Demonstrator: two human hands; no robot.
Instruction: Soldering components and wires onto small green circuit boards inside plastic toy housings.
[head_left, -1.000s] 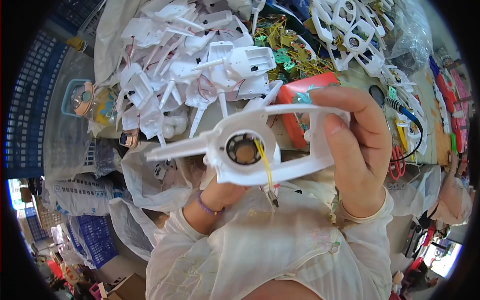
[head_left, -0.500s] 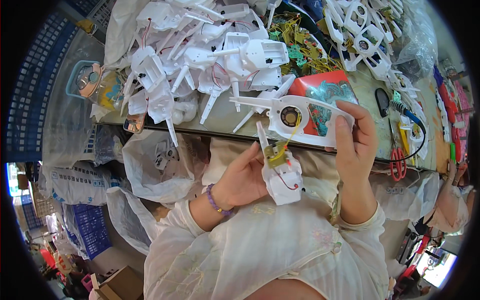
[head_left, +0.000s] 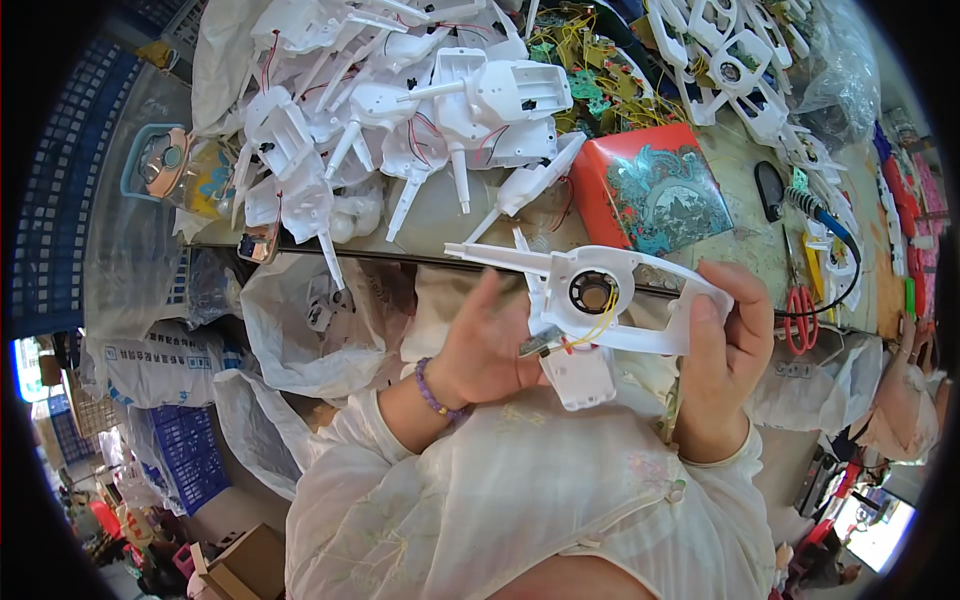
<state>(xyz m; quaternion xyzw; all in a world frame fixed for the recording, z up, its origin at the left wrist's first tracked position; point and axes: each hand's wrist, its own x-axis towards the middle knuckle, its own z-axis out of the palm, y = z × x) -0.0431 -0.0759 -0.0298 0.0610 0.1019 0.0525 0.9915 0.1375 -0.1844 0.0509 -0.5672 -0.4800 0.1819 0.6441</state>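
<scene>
My right hand [head_left: 728,335] grips the wide end of a white plastic shell [head_left: 655,338], thumb in front and fingers behind. A round black speaker [head_left: 594,293] sits in the shell, with yellow wires running down to a small circuit board [head_left: 541,342]. Behind and below the shell is a white plastic housing [head_left: 580,380], partly hidden by it. My left hand [head_left: 488,345], a purple bead bracelet at the wrist, supports this housing from the left; its thumb is raised off it and the fingertips are hidden.
Several white housings with red wires [head_left: 390,110] are heaped on the table. Behind them lie green circuit boards [head_left: 600,85] and white shells [head_left: 740,75]. A red box [head_left: 650,185], red-handled scissors [head_left: 800,318] and a blue-cabled tool [head_left: 825,218] are nearer. Plastic bags [head_left: 300,330] hang below the edge.
The shell in my right hand has come down and nearer, now overlapping the housing. My left thumb has lifted away from the housing, and the circuit board has tilted.
</scene>
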